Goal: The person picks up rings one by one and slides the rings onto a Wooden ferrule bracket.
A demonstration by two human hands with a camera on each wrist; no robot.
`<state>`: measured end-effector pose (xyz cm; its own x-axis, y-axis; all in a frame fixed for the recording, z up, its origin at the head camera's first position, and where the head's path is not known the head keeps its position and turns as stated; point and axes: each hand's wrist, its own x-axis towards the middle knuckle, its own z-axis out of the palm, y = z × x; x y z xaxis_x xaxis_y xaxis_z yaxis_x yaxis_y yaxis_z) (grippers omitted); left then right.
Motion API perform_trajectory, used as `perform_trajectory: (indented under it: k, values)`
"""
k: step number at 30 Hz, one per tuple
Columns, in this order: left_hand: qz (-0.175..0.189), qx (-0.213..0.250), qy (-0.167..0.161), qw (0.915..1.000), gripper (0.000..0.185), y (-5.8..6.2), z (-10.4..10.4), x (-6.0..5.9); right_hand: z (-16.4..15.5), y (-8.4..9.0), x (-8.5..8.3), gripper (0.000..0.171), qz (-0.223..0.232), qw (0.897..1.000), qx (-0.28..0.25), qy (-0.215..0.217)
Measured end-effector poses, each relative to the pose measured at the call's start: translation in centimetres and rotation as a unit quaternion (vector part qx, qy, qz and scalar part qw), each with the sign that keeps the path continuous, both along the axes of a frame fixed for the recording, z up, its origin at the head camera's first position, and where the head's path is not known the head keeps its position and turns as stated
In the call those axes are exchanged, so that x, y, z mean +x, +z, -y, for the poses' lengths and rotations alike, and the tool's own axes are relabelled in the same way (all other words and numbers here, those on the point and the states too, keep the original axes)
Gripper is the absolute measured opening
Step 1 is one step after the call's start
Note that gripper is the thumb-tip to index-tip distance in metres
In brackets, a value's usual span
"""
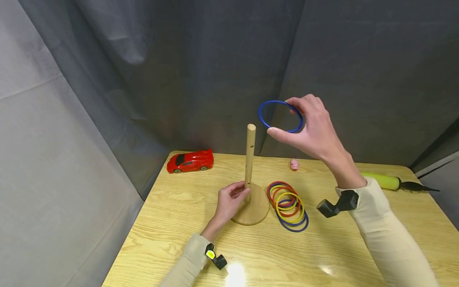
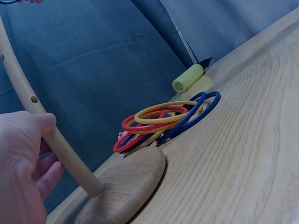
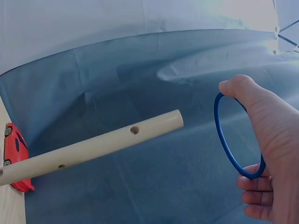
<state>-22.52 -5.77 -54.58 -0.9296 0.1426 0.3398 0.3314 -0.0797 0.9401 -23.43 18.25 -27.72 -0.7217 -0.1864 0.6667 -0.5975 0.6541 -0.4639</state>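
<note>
A wooden post (image 1: 250, 155) with small holes stands upright on a round wooden base (image 1: 256, 213). My left hand (image 1: 229, 201) grips the post low down, just above the base; in the left wrist view the thumb and fingers wrap round it. Up in the air, my right hand (image 1: 310, 125) holds a blue ring (image 1: 263, 118) by its edges between thumb and fingers. The ring is to the right of the post's top and apart from it, as the right wrist view also shows. Beside the base lies a loose pile of red, yellow and blue rings (image 1: 303, 206).
At the table's back left is a red toy car (image 1: 191, 161). A small pink pig figure (image 1: 294, 164) stands near the back edge. A yellow-green cylinder with a black tip (image 1: 383, 181) lies at the right, partly behind the right forearm. Grey curtains (image 1: 201, 79) hang behind the table.
</note>
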Motion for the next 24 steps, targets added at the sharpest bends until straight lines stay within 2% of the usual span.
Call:
perform_trajectory:
  k: [3, 7, 24]
  values:
    - [0.001, 0.000, 0.002, 1.0000, 0.027, 0.1, -0.1, 0.0, 0.6, 0.4, -0.2, 0.064, 0.000, 1.000, 0.009, 0.011]
    - [-0.002, 0.001, -0.002, 1.0000, 0.028, 0.2, -0.3, 0.0, 1.1, 0.2, -0.4, 0.065, 0.002, 0.999, 0.028, 0.019]
    - [0.011, -0.015, 0.005, 0.9998, 0.027, 0.3, -0.6, 0.0, 2.4, -3.3, -0.7, 0.076, 0.064, 0.995, 0.070, 0.005]
